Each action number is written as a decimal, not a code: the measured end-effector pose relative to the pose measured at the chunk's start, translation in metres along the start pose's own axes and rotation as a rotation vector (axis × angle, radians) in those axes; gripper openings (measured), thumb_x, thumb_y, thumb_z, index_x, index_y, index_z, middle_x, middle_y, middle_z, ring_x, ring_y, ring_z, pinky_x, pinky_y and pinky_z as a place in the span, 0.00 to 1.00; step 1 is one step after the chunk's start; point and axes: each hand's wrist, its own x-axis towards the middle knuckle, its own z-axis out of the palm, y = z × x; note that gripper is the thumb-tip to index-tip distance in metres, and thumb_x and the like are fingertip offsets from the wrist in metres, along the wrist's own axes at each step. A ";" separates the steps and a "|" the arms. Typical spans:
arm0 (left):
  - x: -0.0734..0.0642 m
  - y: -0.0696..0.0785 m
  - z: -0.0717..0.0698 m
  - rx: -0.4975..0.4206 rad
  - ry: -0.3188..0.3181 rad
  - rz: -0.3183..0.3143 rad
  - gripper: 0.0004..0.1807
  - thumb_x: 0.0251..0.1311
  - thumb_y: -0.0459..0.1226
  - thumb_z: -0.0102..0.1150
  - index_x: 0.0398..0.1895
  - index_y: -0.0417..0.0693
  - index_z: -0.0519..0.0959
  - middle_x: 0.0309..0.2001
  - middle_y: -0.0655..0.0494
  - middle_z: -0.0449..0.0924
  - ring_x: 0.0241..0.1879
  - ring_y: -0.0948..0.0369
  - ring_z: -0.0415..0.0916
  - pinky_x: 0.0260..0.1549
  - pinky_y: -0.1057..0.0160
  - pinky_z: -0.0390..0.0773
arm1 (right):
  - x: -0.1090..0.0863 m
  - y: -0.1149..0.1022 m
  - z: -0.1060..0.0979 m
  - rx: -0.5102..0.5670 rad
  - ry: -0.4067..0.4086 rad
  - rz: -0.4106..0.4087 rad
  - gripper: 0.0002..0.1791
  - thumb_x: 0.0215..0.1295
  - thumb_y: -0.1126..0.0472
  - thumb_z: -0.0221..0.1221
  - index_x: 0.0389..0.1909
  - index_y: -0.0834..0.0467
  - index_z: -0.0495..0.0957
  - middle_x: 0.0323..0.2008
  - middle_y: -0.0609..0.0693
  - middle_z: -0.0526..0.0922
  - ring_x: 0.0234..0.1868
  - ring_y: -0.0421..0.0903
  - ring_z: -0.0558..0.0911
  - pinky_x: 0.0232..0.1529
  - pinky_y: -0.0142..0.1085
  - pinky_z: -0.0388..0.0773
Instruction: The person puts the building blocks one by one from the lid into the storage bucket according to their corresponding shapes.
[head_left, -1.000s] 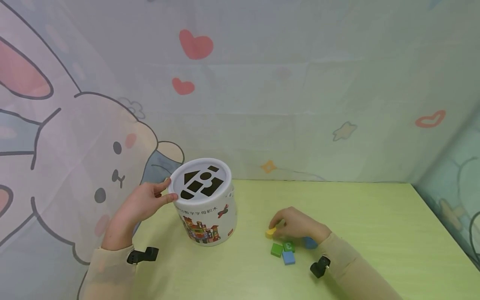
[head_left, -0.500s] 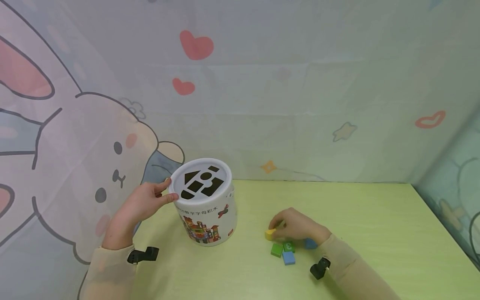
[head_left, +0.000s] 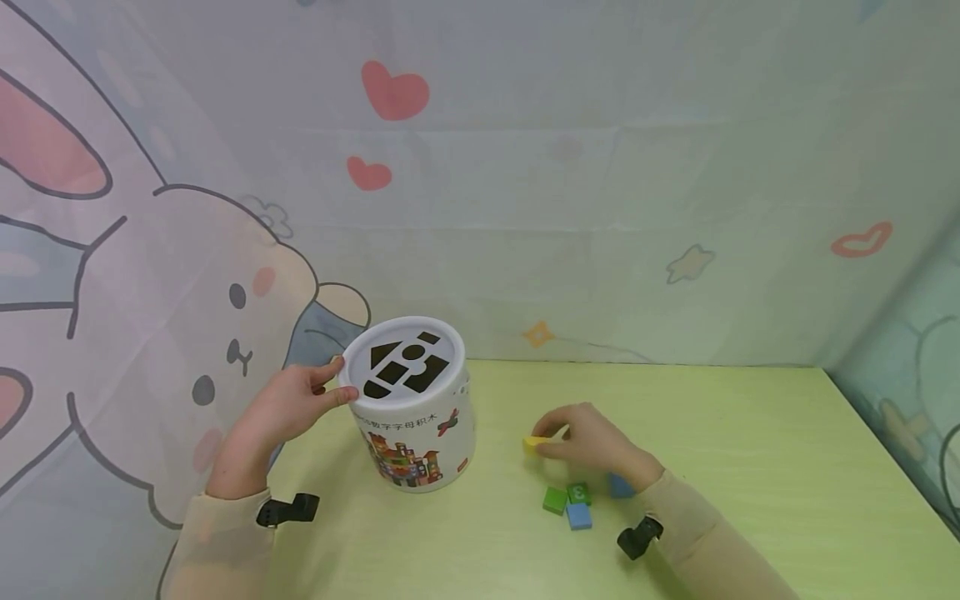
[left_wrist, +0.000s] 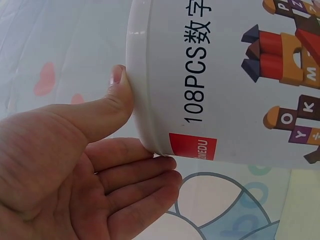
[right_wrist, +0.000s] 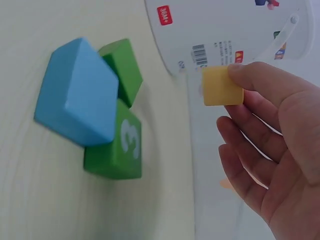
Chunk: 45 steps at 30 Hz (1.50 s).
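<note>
The yellow block (head_left: pixel 533 443) is in the right hand (head_left: pixel 592 437), between the white bucket (head_left: pixel 420 442) and a few loose blocks. A pale backdrop (head_left: pixel 570 208) fills the rear, printed with a big rabbit at the left side, hearts and stars. In front of it spreads the yellow-green bench (head_left: pixel 712 433). The bucket stands there toward the left, its lid (head_left: pixel 408 333) on and cut with dark openings, among them a triangle, a circle and rectangles; its wall carries printed lettering and a picture of block buildings.

The left hand (head_left: pixel 292 404) touches the bucket's rim, thumb and fingers apart, the fingers fairly straight. The right hand has thumb and index finger clamped on the yellow block, the other fingers loosely bent. Each wrist wears a small black device.

Near the right hand, close together on the bench, lie a light blue block (head_left: pixel 579 516), a plain green block (head_left: pixel 555 500) and a green block marked 3 (right_wrist: pixel 116 150). A darker blue block (head_left: pixel 621 486) sits beside them, partly hidden by the right wrist.
</note>
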 end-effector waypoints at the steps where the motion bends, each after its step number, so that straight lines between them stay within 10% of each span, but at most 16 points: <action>1: 0.000 0.000 0.000 0.002 0.003 0.003 0.44 0.72 0.53 0.68 0.80 0.38 0.64 0.31 0.48 0.75 0.28 0.55 0.63 0.31 0.55 0.68 | 0.000 -0.003 -0.001 0.008 0.016 0.000 0.06 0.70 0.51 0.73 0.44 0.44 0.91 0.42 0.34 0.88 0.45 0.37 0.85 0.47 0.39 0.83; 14: 0.000 0.002 -0.001 -0.011 0.010 0.012 0.43 0.72 0.51 0.69 0.80 0.37 0.65 0.24 0.57 0.58 0.25 0.56 0.59 0.27 0.56 0.65 | 0.002 -0.027 -0.009 0.105 0.208 0.017 0.08 0.69 0.51 0.74 0.46 0.47 0.91 0.42 0.38 0.89 0.44 0.39 0.86 0.42 0.36 0.84; 36: 0.000 0.000 0.000 -0.015 0.011 0.000 0.43 0.72 0.51 0.69 0.79 0.36 0.65 0.26 0.54 0.65 0.26 0.56 0.61 0.27 0.56 0.67 | 0.014 -0.080 -0.017 0.199 0.405 -0.010 0.09 0.67 0.54 0.75 0.45 0.51 0.92 0.40 0.41 0.91 0.41 0.41 0.87 0.39 0.36 0.85; 40: -0.001 0.001 0.000 -0.013 0.014 0.003 0.43 0.72 0.51 0.69 0.79 0.36 0.65 0.43 0.35 0.84 0.28 0.55 0.64 0.29 0.56 0.69 | 0.018 -0.092 -0.019 0.226 0.420 -0.019 0.09 0.67 0.55 0.75 0.46 0.52 0.91 0.40 0.41 0.91 0.42 0.41 0.87 0.40 0.36 0.85; 45: -0.001 0.001 0.001 -0.008 0.017 0.008 0.42 0.72 0.51 0.69 0.78 0.35 0.66 0.63 0.29 0.79 0.29 0.54 0.64 0.30 0.56 0.69 | 0.025 -0.105 -0.019 0.240 0.447 -0.038 0.09 0.67 0.57 0.75 0.46 0.54 0.92 0.39 0.42 0.91 0.41 0.41 0.87 0.39 0.37 0.85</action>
